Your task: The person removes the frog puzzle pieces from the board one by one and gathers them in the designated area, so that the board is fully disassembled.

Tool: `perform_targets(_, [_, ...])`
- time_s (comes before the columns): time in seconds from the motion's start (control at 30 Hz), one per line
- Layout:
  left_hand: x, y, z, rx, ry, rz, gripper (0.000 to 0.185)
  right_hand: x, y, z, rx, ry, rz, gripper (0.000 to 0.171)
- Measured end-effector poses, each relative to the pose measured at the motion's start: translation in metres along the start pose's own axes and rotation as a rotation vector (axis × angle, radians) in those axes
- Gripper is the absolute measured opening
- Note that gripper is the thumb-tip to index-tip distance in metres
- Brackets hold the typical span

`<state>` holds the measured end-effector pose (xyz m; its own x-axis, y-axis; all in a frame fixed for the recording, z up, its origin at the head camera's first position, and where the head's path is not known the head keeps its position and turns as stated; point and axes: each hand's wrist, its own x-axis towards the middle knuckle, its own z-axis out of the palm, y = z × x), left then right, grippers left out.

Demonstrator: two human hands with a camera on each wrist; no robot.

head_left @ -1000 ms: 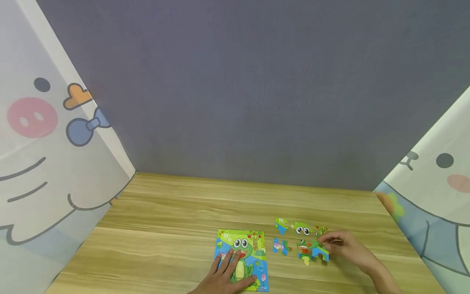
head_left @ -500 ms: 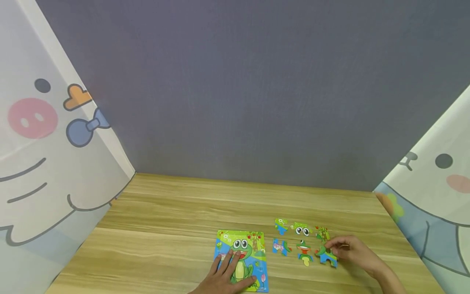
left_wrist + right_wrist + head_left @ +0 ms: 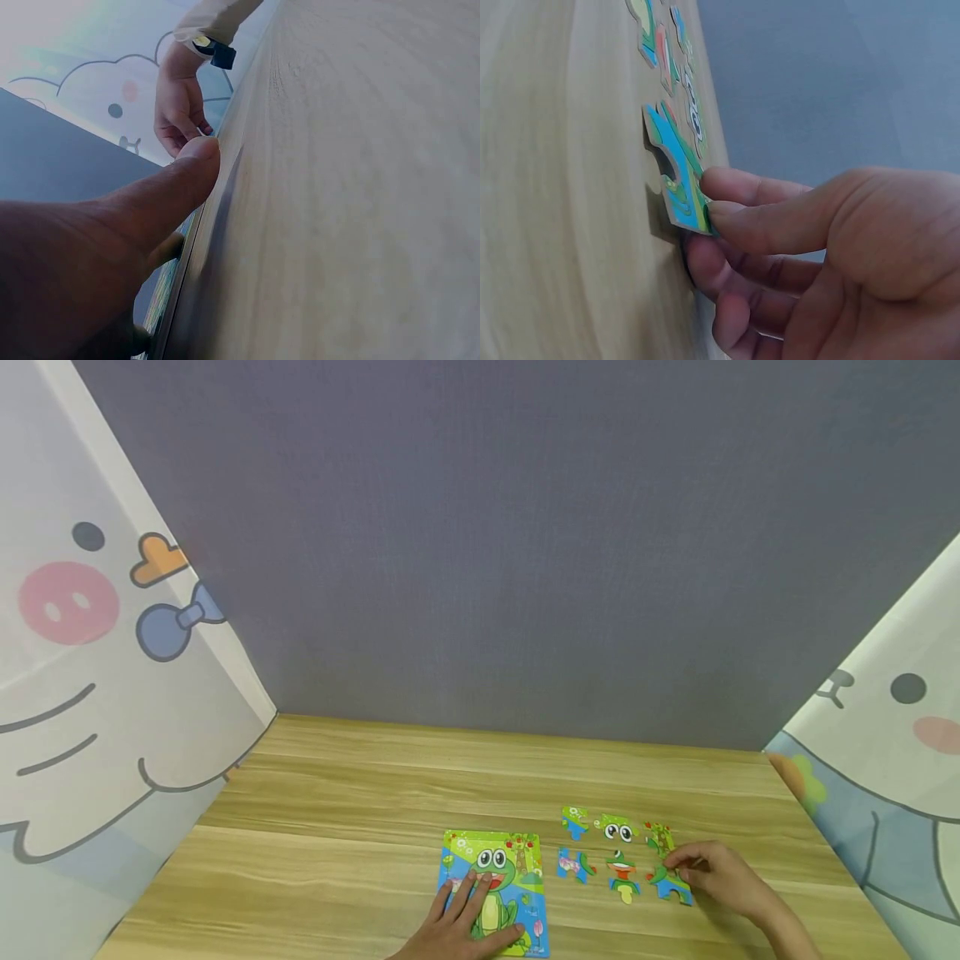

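Right of the frog picture board (image 3: 495,887), at the near right corner of a loose grid of cut-outs: blue-green puzzle piece (image 3: 670,885), pinched at its edge by thumb and fingertips of right hand (image 3: 716,875), one edge tipped off the wooden table (image 3: 360,827), probably to ease it into line. Beyond it, toward the wall: tree piece (image 3: 659,838); nearer the board: mouth piece (image 3: 622,870), eyes piece (image 3: 617,828) and two small pieces. Left hand (image 3: 468,920) spread flat on the board, apparently steadying it. Compared with a second ago: held piece now separated from the mouth piece, shifted rightward away from the board.
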<state>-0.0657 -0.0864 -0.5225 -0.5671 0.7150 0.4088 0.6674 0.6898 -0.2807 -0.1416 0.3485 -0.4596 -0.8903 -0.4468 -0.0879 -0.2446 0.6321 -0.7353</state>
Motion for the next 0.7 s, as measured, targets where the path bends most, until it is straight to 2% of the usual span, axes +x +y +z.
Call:
perform_targets(0.17, [0.001,-0.001,-0.001,-0.018,0.002,0.003,0.060,0.000,-0.003,0.001,-0.039,0.010,0.028,0.016])
perform_targets(0.4, [0.002,-0.001,-0.002,-0.031,-0.006,0.003,0.060,-0.001,-0.002,0.001,-0.055,0.022,0.021,0.015])
perform_targets(0.7, [0.001,0.000,0.000,-0.035,-0.007,-0.005,0.060,-0.004,-0.012,-0.003,-0.076,0.091,0.037,0.020])
